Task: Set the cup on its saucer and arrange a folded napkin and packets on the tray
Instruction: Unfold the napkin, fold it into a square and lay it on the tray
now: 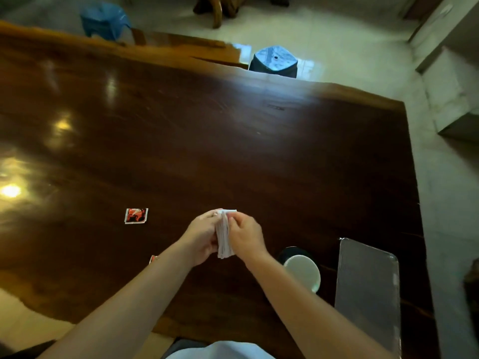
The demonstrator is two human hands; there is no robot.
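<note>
Both my hands hold a white folded napkin upright above the dark wooden table. My left hand grips its left face and my right hand pinches its right face. A white cup stands just right of my right forearm, on or against a dark saucer; which of the two I cannot tell. A grey metal tray lies at the right, bare. A red packet lies flat to the left. Another packet peeks out from behind my left forearm.
The table's right edge runs just past the tray, and its near edge is by my body. Two blue plastic stools stand on the tiled floor beyond the far edge. Lamp reflections glare on the table's left side.
</note>
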